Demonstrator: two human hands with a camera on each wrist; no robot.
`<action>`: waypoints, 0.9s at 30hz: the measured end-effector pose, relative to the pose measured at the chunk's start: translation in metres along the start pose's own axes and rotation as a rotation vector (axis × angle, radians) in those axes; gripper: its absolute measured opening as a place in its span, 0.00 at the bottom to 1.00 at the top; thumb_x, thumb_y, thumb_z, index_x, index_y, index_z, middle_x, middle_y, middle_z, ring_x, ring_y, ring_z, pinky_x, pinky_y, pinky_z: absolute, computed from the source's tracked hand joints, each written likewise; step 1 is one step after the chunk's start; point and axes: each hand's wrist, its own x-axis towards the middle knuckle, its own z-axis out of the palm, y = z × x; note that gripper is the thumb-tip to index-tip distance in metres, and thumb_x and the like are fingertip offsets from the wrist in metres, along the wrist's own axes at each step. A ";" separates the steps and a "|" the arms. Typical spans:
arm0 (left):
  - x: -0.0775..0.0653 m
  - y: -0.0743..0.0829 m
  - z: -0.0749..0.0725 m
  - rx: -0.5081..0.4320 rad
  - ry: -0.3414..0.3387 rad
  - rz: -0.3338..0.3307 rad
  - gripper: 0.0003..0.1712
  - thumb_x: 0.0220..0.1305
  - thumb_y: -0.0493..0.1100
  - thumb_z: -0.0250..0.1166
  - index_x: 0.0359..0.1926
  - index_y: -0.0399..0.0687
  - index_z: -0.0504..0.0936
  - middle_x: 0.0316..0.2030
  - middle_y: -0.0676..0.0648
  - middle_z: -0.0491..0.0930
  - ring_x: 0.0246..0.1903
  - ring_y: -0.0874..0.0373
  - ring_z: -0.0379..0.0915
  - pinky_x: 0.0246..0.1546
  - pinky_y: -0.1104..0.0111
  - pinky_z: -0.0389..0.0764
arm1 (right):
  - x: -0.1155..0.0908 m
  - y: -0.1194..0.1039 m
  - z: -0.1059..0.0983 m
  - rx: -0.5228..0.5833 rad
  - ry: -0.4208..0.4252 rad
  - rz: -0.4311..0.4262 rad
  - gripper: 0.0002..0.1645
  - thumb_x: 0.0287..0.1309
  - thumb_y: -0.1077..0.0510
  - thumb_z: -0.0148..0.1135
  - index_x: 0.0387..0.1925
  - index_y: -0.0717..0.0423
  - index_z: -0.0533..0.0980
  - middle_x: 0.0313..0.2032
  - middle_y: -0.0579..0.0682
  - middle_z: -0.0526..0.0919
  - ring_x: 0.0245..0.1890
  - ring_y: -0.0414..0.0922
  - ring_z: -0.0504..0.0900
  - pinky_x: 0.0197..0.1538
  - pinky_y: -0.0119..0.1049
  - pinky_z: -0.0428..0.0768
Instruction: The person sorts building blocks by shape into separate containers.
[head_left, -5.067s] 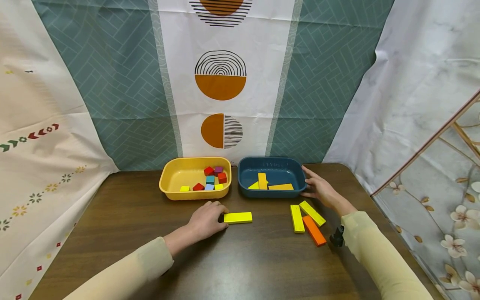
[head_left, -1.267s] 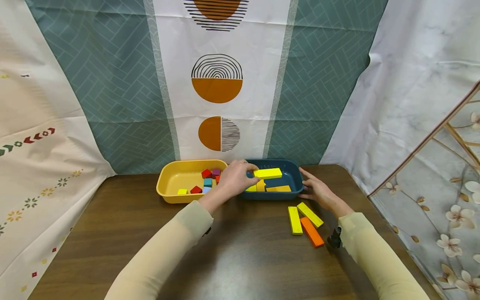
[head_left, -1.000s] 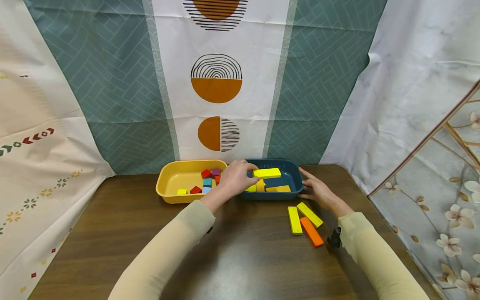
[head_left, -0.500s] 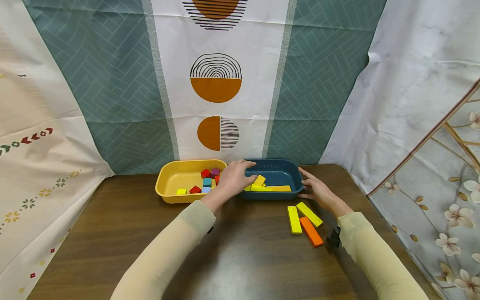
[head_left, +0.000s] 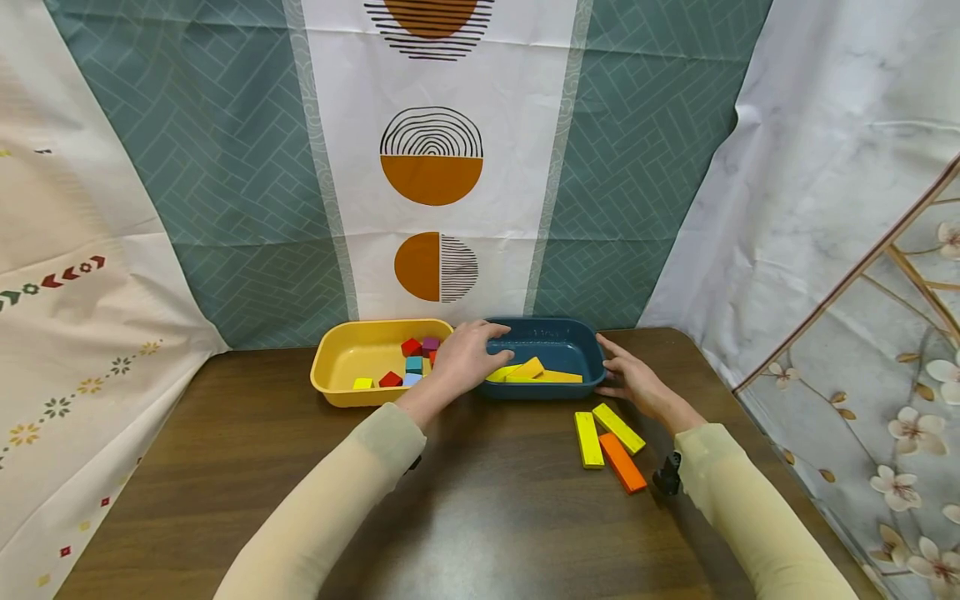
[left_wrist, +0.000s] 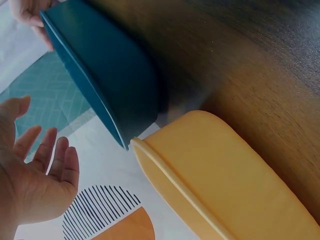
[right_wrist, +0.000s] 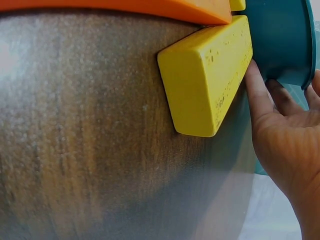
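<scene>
My left hand (head_left: 465,358) hovers over the left end of the blue tray (head_left: 525,323), fingers and thumb apart with nothing between them. The left wrist view shows the same hand (left_wrist: 40,180) with loosely bent fingers beside the tray's rim. Several long yellow and yellow-orange blocks (head_left: 529,368) lie overlapping along the tray's near side. My right hand (head_left: 637,379) touches the tray's right end with spread fingers. In the right wrist view, its thumb (right_wrist: 259,95) lies against the tray's lower wall, close to a yellow block (right_wrist: 200,75).
Two yellow blocks, one upright in view (head_left: 589,440) and one slanted (head_left: 619,428), lie on the table with an orange block (head_left: 622,463). A yellow tray (head_left: 337,398) of small coloured cubes (head_left: 414,364) stands left of the blue one. Patterned cloth hangs behind.
My left hand picked up a yellow block from the table, carried it over the blue tray and let it go. The blocks inside have shifted. My right hand stays at the tray's end.
</scene>
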 end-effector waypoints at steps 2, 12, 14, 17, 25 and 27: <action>-0.001 0.001 0.000 -0.004 0.002 0.005 0.28 0.67 0.56 0.70 0.66 0.57 0.81 0.61 0.49 0.78 0.59 0.52 0.70 0.57 0.56 0.78 | 0.000 0.000 0.000 0.002 -0.002 0.001 0.38 0.79 0.60 0.36 0.83 0.39 0.41 0.81 0.55 0.33 0.73 0.65 0.57 0.66 0.62 0.68; -0.004 0.011 0.001 0.013 0.002 0.035 0.28 0.67 0.56 0.70 0.66 0.59 0.80 0.63 0.50 0.77 0.61 0.52 0.68 0.57 0.57 0.78 | 0.002 0.002 -0.002 0.013 -0.004 0.004 0.38 0.79 0.60 0.37 0.83 0.40 0.41 0.81 0.56 0.33 0.73 0.65 0.56 0.66 0.62 0.68; -0.006 0.014 0.001 0.013 -0.006 0.046 0.28 0.67 0.56 0.69 0.67 0.60 0.80 0.64 0.51 0.76 0.61 0.52 0.68 0.57 0.57 0.78 | 0.002 0.002 -0.002 0.011 -0.002 0.006 0.38 0.79 0.60 0.37 0.83 0.39 0.41 0.81 0.56 0.34 0.73 0.65 0.57 0.66 0.62 0.68; -0.009 0.019 0.002 0.007 -0.013 0.071 0.28 0.67 0.56 0.69 0.67 0.60 0.80 0.64 0.51 0.77 0.62 0.52 0.68 0.58 0.56 0.78 | 0.002 0.001 -0.002 0.009 0.000 0.006 0.38 0.79 0.60 0.36 0.83 0.39 0.42 0.81 0.57 0.35 0.72 0.65 0.59 0.66 0.61 0.69; -0.017 0.029 0.007 0.013 -0.022 0.169 0.27 0.68 0.57 0.67 0.66 0.59 0.81 0.61 0.51 0.79 0.58 0.54 0.70 0.55 0.60 0.79 | 0.002 0.002 -0.002 0.000 -0.007 -0.003 0.38 0.79 0.60 0.36 0.83 0.39 0.41 0.81 0.55 0.34 0.72 0.65 0.59 0.66 0.61 0.70; -0.020 0.031 0.009 0.011 -0.022 0.199 0.26 0.69 0.57 0.67 0.66 0.60 0.81 0.60 0.52 0.79 0.56 0.55 0.71 0.54 0.62 0.79 | 0.002 0.002 -0.002 0.000 -0.007 -0.002 0.38 0.79 0.60 0.36 0.83 0.39 0.41 0.81 0.55 0.34 0.72 0.65 0.59 0.66 0.61 0.70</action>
